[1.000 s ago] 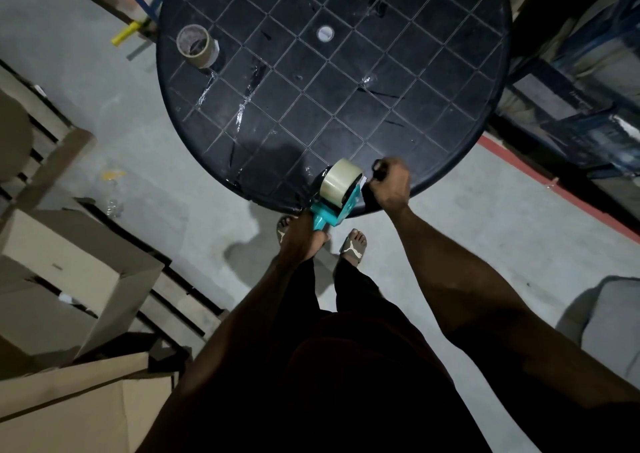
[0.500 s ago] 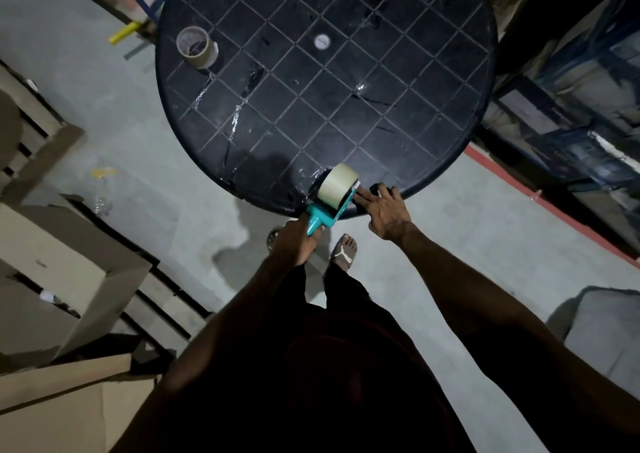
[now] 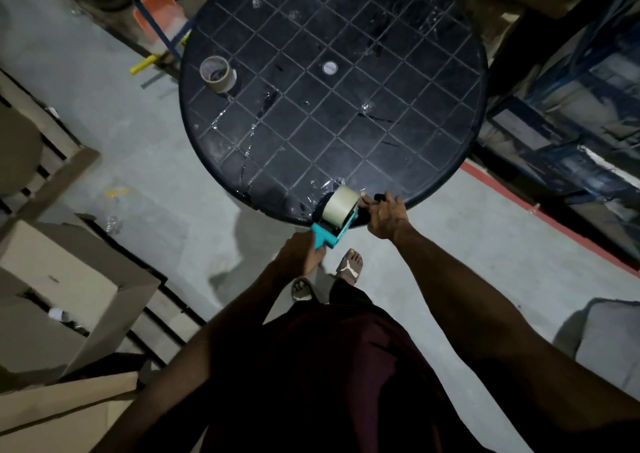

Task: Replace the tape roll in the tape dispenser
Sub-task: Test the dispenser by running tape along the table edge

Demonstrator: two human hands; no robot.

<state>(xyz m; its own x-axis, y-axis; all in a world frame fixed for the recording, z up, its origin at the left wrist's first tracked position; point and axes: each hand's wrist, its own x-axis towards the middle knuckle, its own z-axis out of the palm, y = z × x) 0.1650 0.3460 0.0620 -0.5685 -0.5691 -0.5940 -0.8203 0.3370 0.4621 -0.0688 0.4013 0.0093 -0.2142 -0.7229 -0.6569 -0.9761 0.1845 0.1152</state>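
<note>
Head view is looking down on a round dark worktop with a moulded grid top. At about ten o'clock on it, a spare tape roll is lying flat, thin-walled and apparently nearly spent, well apart from the work.

At about six o'clock, on the near rim, the left hand is gripping the teal handle of the tape dispenser, fingers curled round it. A full tan tape roll is sitting in the dispenser's frame. Just to its right, the right hand is working at the roll's side, fingers bent against the roll or the frame beside it; whether it is pinching the tape's loose end cannot be told. A dark part is showing past its fingertips.

By my reading the roll is already going on, so the step in hand is seating it or finding the free end. The next move is likely calling for drawing that end forward through the dispenser's front while the left hand is steadying the handle.

The dispenser's long axis is running from about seven o'clock, handle end, to one o'clock, head pointing away over the worktop.
</note>
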